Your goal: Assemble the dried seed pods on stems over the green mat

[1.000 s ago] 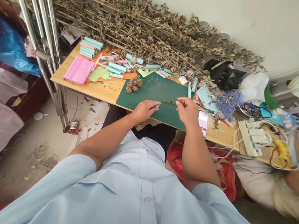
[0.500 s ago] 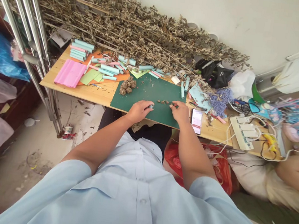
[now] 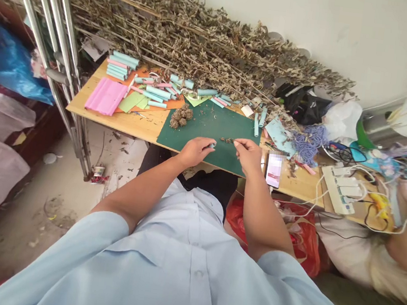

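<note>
My left hand (image 3: pixel 196 151) is closed over the green mat (image 3: pixel 211 119), with a small light-blue roll (image 3: pixel 212 145) showing at its fingertips; most of it is hidden. Just to the right, a short row of brown dried herb bits (image 3: pixel 226 140) lies on the mat. My right hand (image 3: pixel 247 154) pinches at the right end of that row, its thumb and forefinger together on a brown bit. Round brown clumps of dried herb (image 3: pixel 181 116) sit piled at the mat's left side, apart from both hands.
Light-blue and pink paper rolls (image 3: pixel 155 92) lie at the back left, near a pink sheet (image 3: pixel 105 96). Dried stalks (image 3: pixel 202 43) line the wall. At the right are a phone (image 3: pixel 273 168), purple yarn (image 3: pixel 307 138) and a power strip (image 3: pixel 340 189). Metal crutches (image 3: pixel 56 62) stand at the left.
The whole view has shifted, so the table appears further right. My right fingers have drawn closer together at the row of herb bits; my left hand keeps its grip.
</note>
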A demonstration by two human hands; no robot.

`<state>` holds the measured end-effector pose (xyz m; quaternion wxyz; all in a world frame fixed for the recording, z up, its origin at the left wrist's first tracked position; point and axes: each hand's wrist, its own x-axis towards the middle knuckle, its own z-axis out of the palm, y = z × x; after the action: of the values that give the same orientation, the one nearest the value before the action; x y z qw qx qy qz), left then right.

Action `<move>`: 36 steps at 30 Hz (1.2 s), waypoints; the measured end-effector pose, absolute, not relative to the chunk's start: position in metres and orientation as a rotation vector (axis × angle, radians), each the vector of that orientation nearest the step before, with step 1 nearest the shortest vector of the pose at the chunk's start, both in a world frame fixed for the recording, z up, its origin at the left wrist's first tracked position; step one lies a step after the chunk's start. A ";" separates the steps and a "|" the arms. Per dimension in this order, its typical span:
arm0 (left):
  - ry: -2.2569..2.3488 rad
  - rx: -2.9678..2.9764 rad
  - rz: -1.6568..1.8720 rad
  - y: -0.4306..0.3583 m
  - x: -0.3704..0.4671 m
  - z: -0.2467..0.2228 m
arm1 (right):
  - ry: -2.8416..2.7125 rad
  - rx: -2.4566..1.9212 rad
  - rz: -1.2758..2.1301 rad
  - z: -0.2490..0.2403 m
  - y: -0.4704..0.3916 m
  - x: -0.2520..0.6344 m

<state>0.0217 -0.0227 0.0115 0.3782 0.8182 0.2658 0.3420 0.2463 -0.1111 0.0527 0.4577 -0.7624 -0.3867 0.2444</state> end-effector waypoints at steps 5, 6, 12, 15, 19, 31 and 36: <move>0.642 2.106 0.877 -0.022 0.021 0.009 | -1.286 -1.740 0.520 0.079 -0.111 0.197; 0.638 2.106 0.881 -0.021 0.021 0.008 | -1.356 -1.708 0.470 0.081 -0.110 0.191; 0.594 2.089 0.879 -0.020 0.022 0.006 | -1.616 -1.662 0.309 0.077 -0.106 0.183; 0.581 2.086 0.887 -0.020 0.022 0.005 | -1.667 -1.655 0.276 0.076 -0.107 0.186; 0.557 2.089 0.891 -0.020 0.023 0.005 | -1.754 -1.618 0.268 0.083 -0.108 0.186; 0.547 2.117 0.901 -0.020 0.022 0.005 | -1.933 -1.811 0.359 0.105 -0.099 0.192; 0.525 2.143 0.910 -0.020 0.022 0.004 | -2.034 -1.837 0.397 0.113 -0.094 0.193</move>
<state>0.0216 -0.0199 0.0038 0.3683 0.8348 0.2046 0.3544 0.1929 -0.0944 0.1129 0.1851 -0.6519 -0.7217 0.1410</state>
